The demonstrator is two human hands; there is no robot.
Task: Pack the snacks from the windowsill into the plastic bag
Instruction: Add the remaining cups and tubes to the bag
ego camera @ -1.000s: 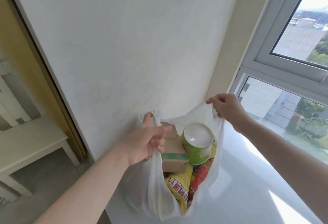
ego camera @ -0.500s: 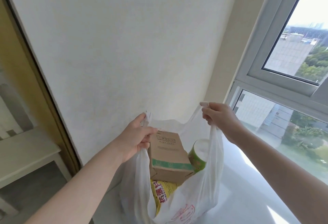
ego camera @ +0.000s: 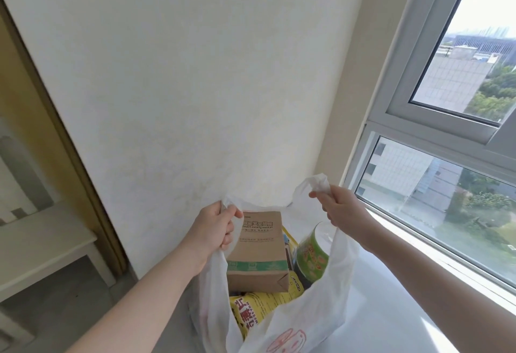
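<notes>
Plastic bag (ego camera: 321,310): white, thin film, red print low on the near face. It stands on the windowsill (ego camera: 405,324) with its mouth pulled open

Contents:
- brown cardboard box (ego camera: 258,249), upright, its top level with the bag's rim
- green round tub (ego camera: 310,255) just right of the box, partly veiled by film
- yellow printed packet (ego camera: 251,313) under the box

No loose snacks show on the stretch of sill in view, so packing looks done or nearly so

Left hand (ego camera: 213,229): fingers curled round the left handle, close against the box's upper corner. Right hand (ego camera: 340,210): pinching the right handle, bunched film sticking out above the fingers. The hands are held up and apart

Surround: white wall (ego camera: 195,87) behind, window (ego camera: 446,185) to the right, white furniture (ego camera: 42,246) lower left, below sill level

Risks, as judged:
- The box rides high, so an uneven lift could tip it out over the left rim
- The film is thin against box corners and a bulky tub, so a jerk could stretch or tear a handle
- The bag sits near the sill's left edge, so a dropped handle could let it slump toward the floor
</notes>
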